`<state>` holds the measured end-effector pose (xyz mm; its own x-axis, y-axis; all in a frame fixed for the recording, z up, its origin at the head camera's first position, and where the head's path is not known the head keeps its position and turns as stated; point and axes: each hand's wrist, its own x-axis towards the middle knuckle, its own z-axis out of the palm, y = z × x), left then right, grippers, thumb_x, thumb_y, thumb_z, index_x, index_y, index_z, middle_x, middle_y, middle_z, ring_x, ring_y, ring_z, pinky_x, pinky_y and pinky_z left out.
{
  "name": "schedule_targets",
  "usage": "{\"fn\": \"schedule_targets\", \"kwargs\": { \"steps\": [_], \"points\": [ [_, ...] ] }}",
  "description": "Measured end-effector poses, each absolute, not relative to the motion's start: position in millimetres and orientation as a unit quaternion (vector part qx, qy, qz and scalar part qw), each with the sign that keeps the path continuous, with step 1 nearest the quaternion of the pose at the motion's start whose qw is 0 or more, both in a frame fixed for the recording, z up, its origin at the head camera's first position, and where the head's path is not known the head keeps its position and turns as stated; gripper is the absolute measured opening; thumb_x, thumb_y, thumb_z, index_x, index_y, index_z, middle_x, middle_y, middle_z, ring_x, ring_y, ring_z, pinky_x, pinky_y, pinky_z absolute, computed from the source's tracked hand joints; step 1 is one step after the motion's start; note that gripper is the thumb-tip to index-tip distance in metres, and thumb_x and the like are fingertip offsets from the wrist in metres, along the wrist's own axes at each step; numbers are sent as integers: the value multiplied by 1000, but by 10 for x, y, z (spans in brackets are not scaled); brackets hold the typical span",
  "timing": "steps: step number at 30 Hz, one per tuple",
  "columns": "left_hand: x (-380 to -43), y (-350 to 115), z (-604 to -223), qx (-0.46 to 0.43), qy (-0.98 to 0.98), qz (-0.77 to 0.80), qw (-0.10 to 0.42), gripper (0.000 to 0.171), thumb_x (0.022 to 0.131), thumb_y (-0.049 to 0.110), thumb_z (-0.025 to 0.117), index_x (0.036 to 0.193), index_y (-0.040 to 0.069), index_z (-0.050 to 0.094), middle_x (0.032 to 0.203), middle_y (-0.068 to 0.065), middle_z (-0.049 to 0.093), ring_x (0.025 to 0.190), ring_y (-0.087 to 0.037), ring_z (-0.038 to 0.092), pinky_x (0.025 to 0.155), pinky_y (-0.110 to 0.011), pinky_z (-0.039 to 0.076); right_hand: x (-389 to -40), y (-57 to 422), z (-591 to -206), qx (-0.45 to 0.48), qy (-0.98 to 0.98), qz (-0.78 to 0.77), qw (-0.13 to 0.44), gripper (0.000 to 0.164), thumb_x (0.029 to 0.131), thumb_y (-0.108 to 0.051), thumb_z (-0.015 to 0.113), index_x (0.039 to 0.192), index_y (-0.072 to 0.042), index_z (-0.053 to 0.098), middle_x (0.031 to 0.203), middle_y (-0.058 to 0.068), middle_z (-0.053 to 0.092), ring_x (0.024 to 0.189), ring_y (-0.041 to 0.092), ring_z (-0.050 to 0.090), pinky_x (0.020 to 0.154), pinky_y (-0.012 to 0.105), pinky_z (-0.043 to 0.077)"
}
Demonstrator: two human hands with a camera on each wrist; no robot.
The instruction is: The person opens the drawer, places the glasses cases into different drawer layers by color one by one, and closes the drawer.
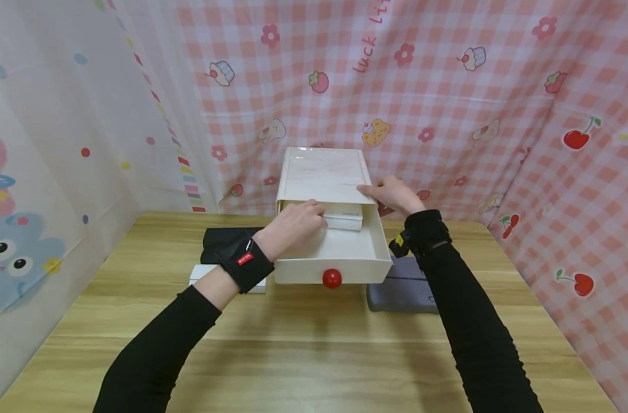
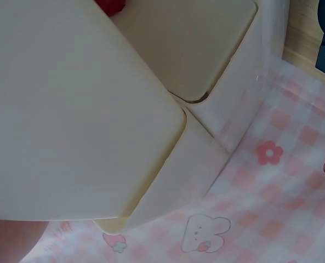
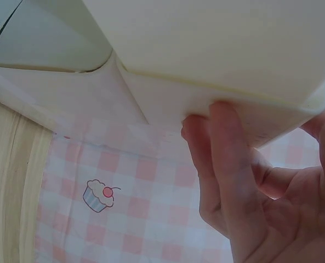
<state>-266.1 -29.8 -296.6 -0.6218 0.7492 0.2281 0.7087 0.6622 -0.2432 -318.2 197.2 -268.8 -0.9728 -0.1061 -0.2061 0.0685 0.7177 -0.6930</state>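
A small white cabinet (image 1: 324, 172) stands at the back of the table, its drawer (image 1: 301, 271) with a red knob (image 1: 332, 279) pulled out. White boxes (image 1: 343, 211) lie stacked inside the drawer, towards the back. My left hand (image 1: 295, 226) reaches into the drawer with bent fingers at the left end of the boxes. Its fingertips are hidden, so I cannot tell whether they pinch a box. With thumb on top and fingers against the side, my right hand (image 1: 396, 194) grips the cabinet's front right corner. In the right wrist view two fingers (image 3: 231, 148) touch the side wall.
Left of the cabinet lie a black item (image 1: 223, 236) and a flat white item (image 1: 202, 271), partly behind the left wrist. A grey pouch (image 1: 402, 289) rests to the right, partly under the pulled-out drawer. Checked curtains (image 1: 448, 103) hang close behind the cabinet.
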Motion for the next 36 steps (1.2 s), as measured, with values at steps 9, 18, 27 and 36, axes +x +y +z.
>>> {"fn": "schedule_targets", "kwargs": {
  "steps": [9, 18, 27, 36],
  "points": [
    [-2682, -314, -2984, -410, -904, -16, 123, 29, 87, 7, 55, 113, 13, 66, 98, -5, 66, 77, -16, 55, 62, -26, 46, -3186, 1971, -2700, -9, 921, -372, 115, 47, 92, -45, 48, 112, -2, 53, 108, 16, 59, 88, 26, 63, 73, 34, 54],
    [-2594, -496, -2888, -402, -880, -184, 175, 24, 87, 12, 61, 111, 11, 66, 105, -3, 68, 94, -15, 62, 79, -30, 50, -3189, 1973, -2714, -13, 919, -376, 116, 48, 92, -44, 48, 113, -2, 52, 108, 17, 58, 88, 26, 63, 75, 36, 54],
    [-2463, -998, -3124, -312, -845, -306, 310, 18, 88, 10, 60, 104, 5, 66, 90, -7, 65, 78, -16, 60, 69, -29, 51, -3161, 1976, -2684, -4, 907, -402, 121, 48, 92, -45, 48, 117, -4, 49, 112, 16, 56, 97, 29, 61, 80, 40, 53],
    [-2457, -1470, -3643, -264, -916, -211, 214, 28, 88, 20, 60, 113, 7, 61, 105, -9, 64, 98, -25, 58, 78, -38, 49, -3168, 1965, -2697, 3, 908, -401, 125, 49, 91, -45, 48, 117, -3, 49, 111, 16, 56, 97, 30, 60, 78, 38, 53]
  ]
}}
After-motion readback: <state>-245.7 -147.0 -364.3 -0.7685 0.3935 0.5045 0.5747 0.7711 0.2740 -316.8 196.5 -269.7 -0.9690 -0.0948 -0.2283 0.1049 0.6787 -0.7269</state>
